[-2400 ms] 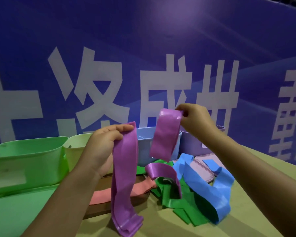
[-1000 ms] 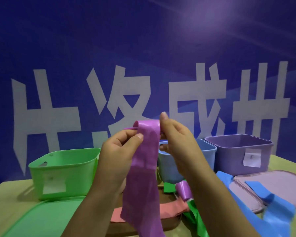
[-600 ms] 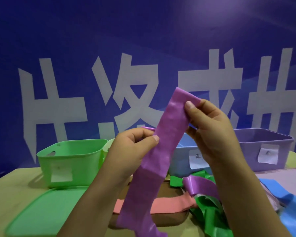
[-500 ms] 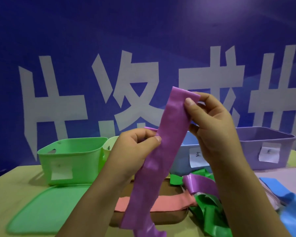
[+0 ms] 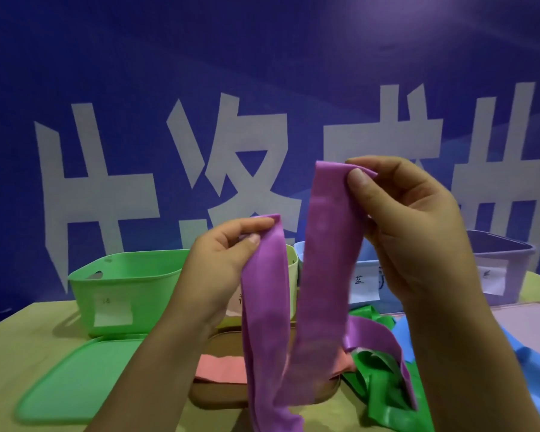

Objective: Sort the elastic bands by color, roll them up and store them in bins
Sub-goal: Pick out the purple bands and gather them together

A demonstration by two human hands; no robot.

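Note:
A long purple elastic band (image 5: pixel 321 275) hangs in a U between my hands above the table. My left hand (image 5: pixel 222 263) pinches one end at chest height; my right hand (image 5: pixel 409 232) pinches the other end higher up. Below lie a second purple band (image 5: pixel 378 341), a pink band (image 5: pixel 222 367), green bands (image 5: pixel 374 391) and a blue band (image 5: pixel 536 378). Behind stand a green bin (image 5: pixel 122 285), a pale yellow bin (image 5: pixel 292 266), a blue bin (image 5: pixel 365 275) and a purple bin (image 5: pixel 499 269).
A green lid (image 5: pixel 75 385) lies flat at front left, a brown lid (image 5: pixel 225 397) under the pink band, and a pale purple lid (image 5: pixel 524 319) at right. A blue banner with white characters (image 5: pixel 138 182) backs the table. Paper labels mark the bins.
The two ends, held together one second ago, have been drawn apart: my right hand went up and right with one end, my left hand stayed lower, and the band now hangs in a U.

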